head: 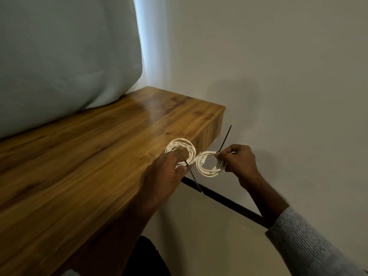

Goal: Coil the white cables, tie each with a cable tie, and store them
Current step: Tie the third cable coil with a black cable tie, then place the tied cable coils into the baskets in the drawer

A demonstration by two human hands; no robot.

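**Two coils tied, storing comes next**

From my remote seat the largest thing is the pale curtain (65, 56) filling the upper left of the frame, with a plain wall (288, 76) on the right. Below them the wooden desk (83, 156) runs from lower left to centre, bare on top, and a dark bar (223, 200) crosses under its edge.

At the desk's right edge, centre frame, my left hand (165, 174) is closed on one coil (180, 151), which rests over the desk corner. My right hand (239, 162) pinches the second coil (210, 165), held off the desk just beside the first; the two nearly touch. Each coil carries a black tie (225, 139) with its tail sticking out, the other tie (194, 180) pointing down.

I judge both cables coiled and tied, so storing is what remains. No container shows here, so the next move calls for finding one.
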